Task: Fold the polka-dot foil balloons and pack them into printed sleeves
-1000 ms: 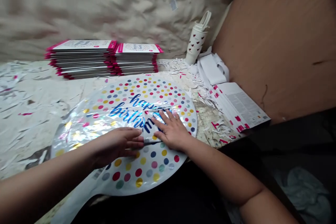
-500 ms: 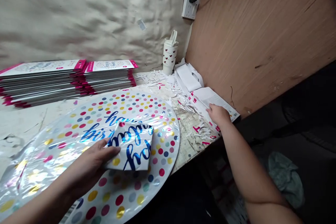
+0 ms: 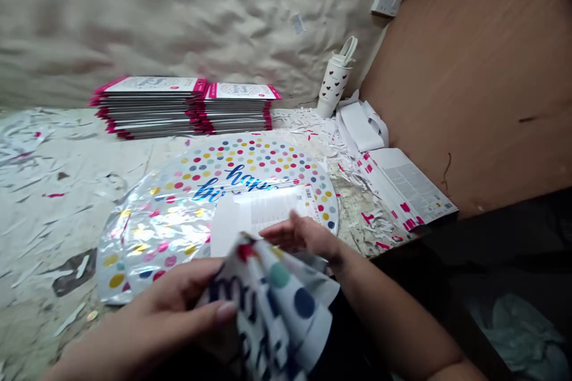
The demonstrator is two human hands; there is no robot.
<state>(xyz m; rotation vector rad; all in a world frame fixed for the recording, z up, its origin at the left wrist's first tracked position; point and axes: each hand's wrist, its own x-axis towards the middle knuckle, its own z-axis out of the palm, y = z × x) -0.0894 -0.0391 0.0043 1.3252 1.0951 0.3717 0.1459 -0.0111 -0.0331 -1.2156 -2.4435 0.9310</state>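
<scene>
Close to the camera, my left hand (image 3: pixel 179 300) grips a folded foil balloon (image 3: pixel 281 303), thumb on top. Its dotted, lettered layers fan out loosely and look blurred. Just behind it is my right hand (image 3: pixel 310 237), fingers stretched out and apart; its lower part is hidden by the foil. Beyond the fingers, a white printed card (image 3: pixel 268 208) with a barcode lies on a large flat foil balloon (image 3: pixel 250 161), which has coloured dots and blue lettering.
Two stacks of pink-edged packages (image 3: pixel 154 107) stand at the back. A heart-patterned tumbler (image 3: pixel 334 84) is beside the brown board (image 3: pixel 473 71). To the right lie white cards (image 3: pixel 415 181) and a white strip bundle (image 3: pixel 363 126). Paper shreds (image 3: pixel 36 208) litter the table.
My right hand has come from the cards at the right to beside the folded balloon. A white card now lies on the large balloon. The folded balloon is nearer and fanned out. The view has shifted.
</scene>
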